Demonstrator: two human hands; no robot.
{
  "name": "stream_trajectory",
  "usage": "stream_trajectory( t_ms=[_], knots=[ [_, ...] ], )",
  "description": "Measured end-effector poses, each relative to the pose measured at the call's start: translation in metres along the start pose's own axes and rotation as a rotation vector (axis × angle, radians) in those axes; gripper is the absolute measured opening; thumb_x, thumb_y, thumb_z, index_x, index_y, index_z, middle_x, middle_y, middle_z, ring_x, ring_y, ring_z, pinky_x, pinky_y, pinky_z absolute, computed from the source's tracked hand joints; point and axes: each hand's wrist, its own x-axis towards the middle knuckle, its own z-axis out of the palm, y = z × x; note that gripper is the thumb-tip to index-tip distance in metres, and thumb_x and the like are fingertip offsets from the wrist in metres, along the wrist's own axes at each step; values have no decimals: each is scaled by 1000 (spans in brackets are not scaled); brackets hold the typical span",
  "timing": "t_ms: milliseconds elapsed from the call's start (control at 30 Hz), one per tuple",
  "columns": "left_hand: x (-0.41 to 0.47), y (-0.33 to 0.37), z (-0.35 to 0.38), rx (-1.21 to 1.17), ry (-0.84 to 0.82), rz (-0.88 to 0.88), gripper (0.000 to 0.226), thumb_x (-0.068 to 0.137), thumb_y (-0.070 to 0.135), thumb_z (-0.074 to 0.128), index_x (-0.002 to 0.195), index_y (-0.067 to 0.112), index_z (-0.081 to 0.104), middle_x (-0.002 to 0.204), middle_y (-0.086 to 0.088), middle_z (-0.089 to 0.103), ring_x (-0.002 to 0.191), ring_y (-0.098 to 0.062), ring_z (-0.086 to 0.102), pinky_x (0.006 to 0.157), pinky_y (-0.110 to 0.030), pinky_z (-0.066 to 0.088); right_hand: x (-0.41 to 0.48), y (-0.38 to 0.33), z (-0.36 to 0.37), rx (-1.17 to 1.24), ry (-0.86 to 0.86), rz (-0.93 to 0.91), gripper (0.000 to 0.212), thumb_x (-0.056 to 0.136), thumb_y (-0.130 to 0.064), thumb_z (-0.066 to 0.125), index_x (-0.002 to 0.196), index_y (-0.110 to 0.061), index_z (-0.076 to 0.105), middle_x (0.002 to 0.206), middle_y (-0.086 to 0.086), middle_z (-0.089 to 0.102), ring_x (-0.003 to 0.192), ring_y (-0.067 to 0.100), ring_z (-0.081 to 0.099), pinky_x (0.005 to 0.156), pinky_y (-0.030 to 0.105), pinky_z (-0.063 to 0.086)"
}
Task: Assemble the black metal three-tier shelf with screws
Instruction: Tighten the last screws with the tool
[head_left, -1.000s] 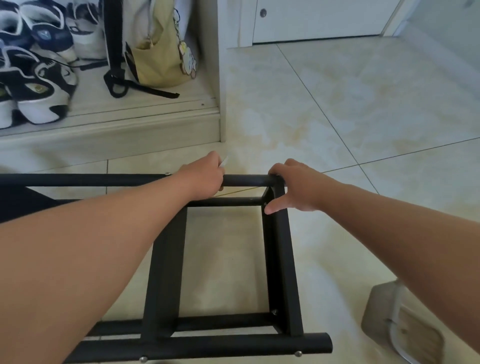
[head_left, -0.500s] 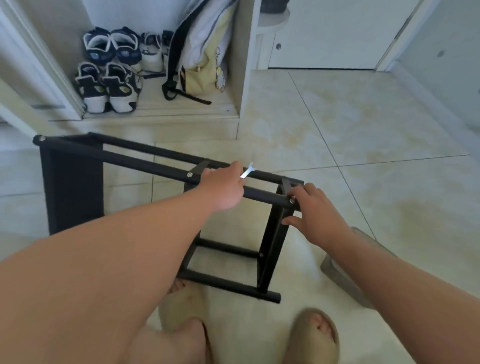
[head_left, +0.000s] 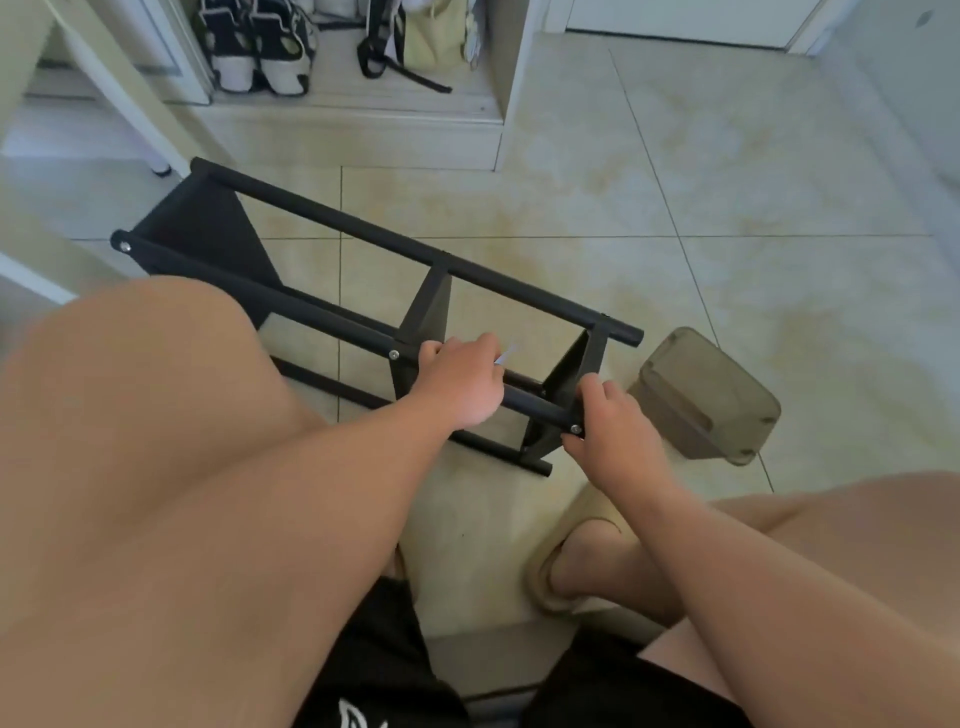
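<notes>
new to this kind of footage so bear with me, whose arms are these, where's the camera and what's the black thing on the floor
There is no machine here. A person wears one camera on the head, looking down, so the two bare arms are their own. The black shelf frame rests on the tiled floor. The left hand is curled over its near rail, with a small silver wrench poking from its fingers. The right hand grips the rail's end beside a screw. A brownish plastic box sits right of the frame, and shoes stand on a ledge behind.
</notes>
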Motion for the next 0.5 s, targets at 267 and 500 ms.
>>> stream_trajectory(
  t_ms=[267, 500],
  knots=[
    [-25, -8, 8, 39, -25, 74, 9, 103, 23, 36, 94, 23, 40, 77, 6, 49, 88, -21, 49, 95, -38, 31, -31, 0, -5, 144, -190, 15, 51, 83, -30, 82, 109, -15, 41, 106, 3, 53, 94, 27, 56, 77, 40, 48],
    [-47, -1, 12, 53, -93, 61, 9, 103, 22, 36, 96, 22, 41, 80, 5, 51, 89, -22, 48, 94, -38, 31, -45, 4, -21, 111, -281, 40, 65, 74, -45, 87, 116, -15, 47, 100, 0, 57, 95, 25, 57, 74, 37, 46]
  ],
)
